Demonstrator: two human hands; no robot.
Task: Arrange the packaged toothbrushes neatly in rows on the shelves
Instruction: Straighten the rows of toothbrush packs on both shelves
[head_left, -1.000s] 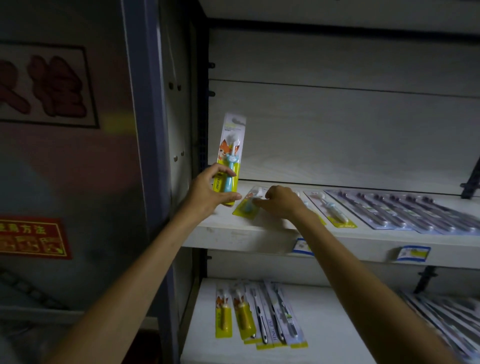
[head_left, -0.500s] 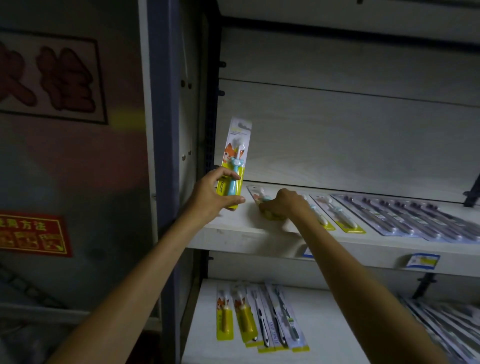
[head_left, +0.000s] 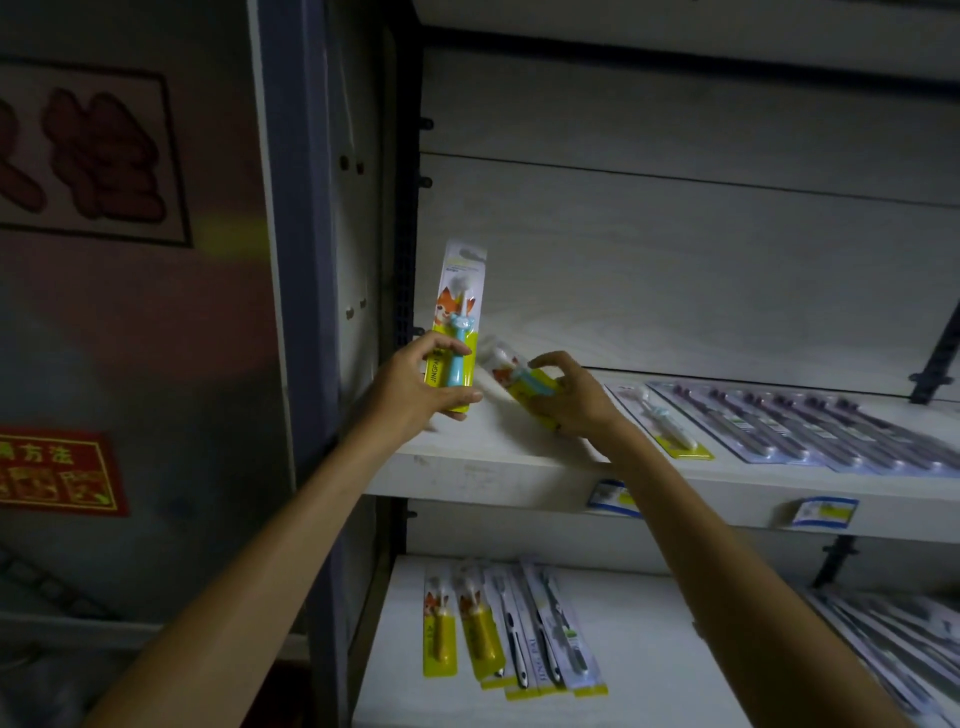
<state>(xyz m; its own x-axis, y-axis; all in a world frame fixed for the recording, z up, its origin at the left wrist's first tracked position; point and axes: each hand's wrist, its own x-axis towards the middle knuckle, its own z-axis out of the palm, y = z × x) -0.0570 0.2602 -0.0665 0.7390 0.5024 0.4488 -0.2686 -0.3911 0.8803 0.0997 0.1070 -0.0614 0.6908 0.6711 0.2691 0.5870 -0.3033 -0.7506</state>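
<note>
My left hand (head_left: 415, 384) holds a child's toothbrush pack (head_left: 460, 301), yellow card with a blue brush, upright at the left end of the upper shelf (head_left: 493, 467). My right hand (head_left: 571, 397) grips a second yellow pack (head_left: 511, 376) and holds it tilted just above the shelf, close beside the first. Another yellow pack (head_left: 665, 423) lies flat to the right, then a row of dark toothbrush packs (head_left: 810, 423).
The lower shelf (head_left: 649, 649) carries two yellow packs (head_left: 457, 623) and several dark-brush packs (head_left: 540, 639) at its left, more packs at far right (head_left: 893, 654). Price tags (head_left: 823, 512) hang on the upper shelf's edge. A grey upright post (head_left: 301, 312) stands left.
My right hand has lifted the second yellow pack off the shelf and brought it left, toward the upright pack. My left hand has kept its pack upright in place.
</note>
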